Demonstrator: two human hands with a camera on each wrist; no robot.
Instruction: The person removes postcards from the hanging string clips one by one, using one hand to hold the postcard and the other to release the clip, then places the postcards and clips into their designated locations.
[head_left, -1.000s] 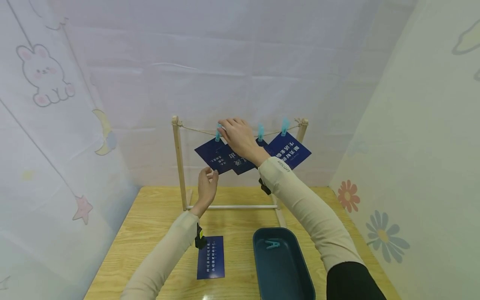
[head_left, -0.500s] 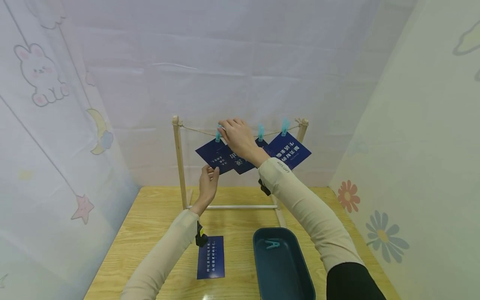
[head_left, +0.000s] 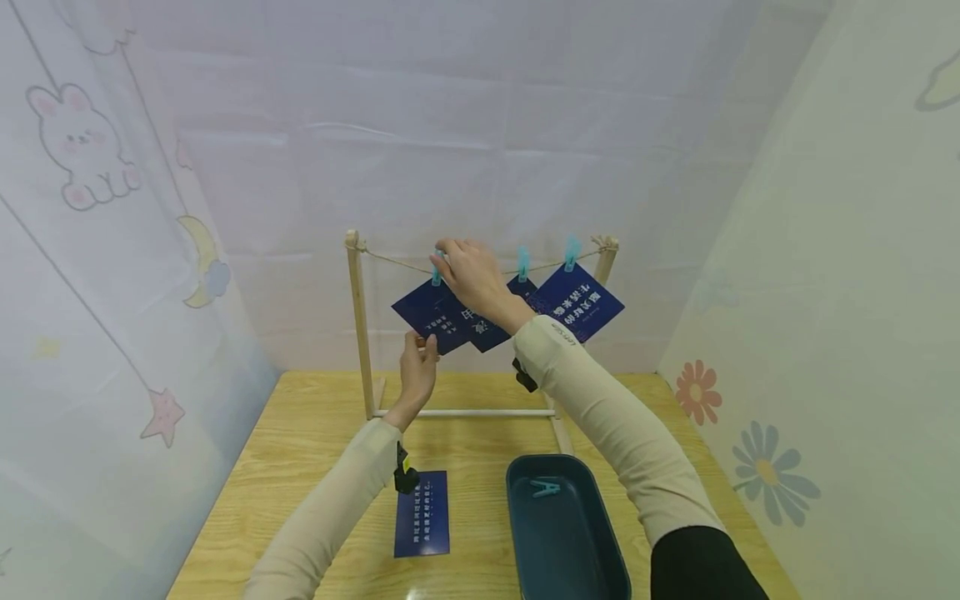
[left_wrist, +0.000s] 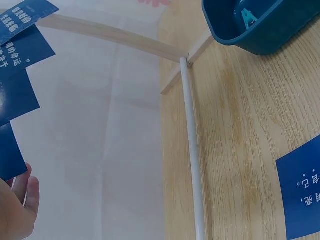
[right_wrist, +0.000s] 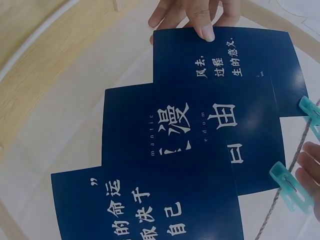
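Several dark blue cards with white writing hang overlapping from a string (head_left: 392,262) on a wooden frame (head_left: 359,325). My left hand (head_left: 417,367) pinches the lower edge of the leftmost card (head_left: 431,312), its thumb on the printed face in the right wrist view. Above, my right hand (head_left: 474,275) holds the light blue clothespin (head_left: 437,271) at the top of that card; its grip is partly out of the right wrist view. A second clothespin (right_wrist: 290,185), beside my right fingers, is hidden behind that hand in the head view.
Another blue card (head_left: 422,515) lies on the wooden table (head_left: 300,467). To its right stands a dark teal tray (head_left: 570,550) with one clothespin (head_left: 545,487) inside. A white rod (head_left: 480,413) joins the frame's feet. Two more clothespins grip the string at right.
Both hands stay at nearly the same places. The leftmost card's lower corner has shifted slightly downward, and my left hand has moved a touch to the right.
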